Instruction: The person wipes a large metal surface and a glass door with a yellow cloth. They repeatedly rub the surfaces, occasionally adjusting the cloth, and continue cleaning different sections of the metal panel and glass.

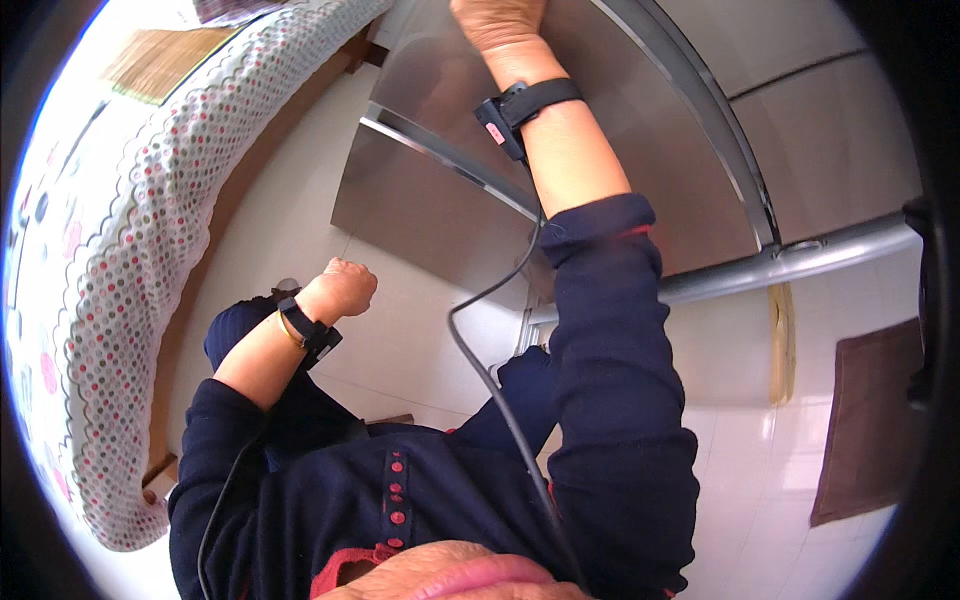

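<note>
My right hand reaches to the top of the picture, against or just in front of a brushed-metal refrigerator door. Its fingers are cut off by the frame edge, so what they hold or touch cannot be told. Below that door, past a bright horizontal trim, is a lower metal panel. My left hand hangs over the pale tiled floor at left centre, its fingers curled in with nothing visible in them. Both wrists wear black straps with small devices, and a dark cable runs from the right one.
On the left stands a bed or table under a dotted, scallop-edged cloth, with a woven mat on top. A brown mat lies on the floor at right. A metal edge bar borders the door's side.
</note>
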Available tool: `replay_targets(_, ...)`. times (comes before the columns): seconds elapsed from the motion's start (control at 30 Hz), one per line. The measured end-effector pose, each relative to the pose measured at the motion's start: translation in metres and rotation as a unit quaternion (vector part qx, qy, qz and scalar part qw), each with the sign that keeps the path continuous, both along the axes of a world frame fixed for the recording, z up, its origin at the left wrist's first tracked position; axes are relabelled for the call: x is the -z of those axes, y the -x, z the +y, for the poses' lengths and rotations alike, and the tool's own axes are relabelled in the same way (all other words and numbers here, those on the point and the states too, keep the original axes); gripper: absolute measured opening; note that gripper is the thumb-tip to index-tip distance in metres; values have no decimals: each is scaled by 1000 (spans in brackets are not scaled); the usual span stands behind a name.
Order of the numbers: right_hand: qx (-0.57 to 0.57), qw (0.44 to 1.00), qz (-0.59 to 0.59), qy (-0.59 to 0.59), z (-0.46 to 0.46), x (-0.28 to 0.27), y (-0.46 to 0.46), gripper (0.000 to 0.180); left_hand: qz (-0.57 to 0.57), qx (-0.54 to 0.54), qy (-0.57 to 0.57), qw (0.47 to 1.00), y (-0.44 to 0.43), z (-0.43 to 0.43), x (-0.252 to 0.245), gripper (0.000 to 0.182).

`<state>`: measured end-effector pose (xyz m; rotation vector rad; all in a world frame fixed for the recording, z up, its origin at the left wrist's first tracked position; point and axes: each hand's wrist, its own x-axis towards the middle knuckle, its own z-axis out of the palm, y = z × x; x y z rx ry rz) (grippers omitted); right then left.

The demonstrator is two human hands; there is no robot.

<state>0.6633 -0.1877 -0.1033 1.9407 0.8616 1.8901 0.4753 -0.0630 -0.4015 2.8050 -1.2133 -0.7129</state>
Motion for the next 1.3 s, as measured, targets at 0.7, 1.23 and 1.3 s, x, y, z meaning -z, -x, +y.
replay_targets(0.7,191,970,133,61,-271,52,164,71,-14,43,26,999,10,-32,7,21)
replay_targets(1.23,-110,957,265,35,-7,58,0,44,-34,38,6,999,-5,-27,-1,15)
replay_targets(1.3,-13,976,117,183,-16,71,3,42,-40,23,14,999,-8,-27,0,15)
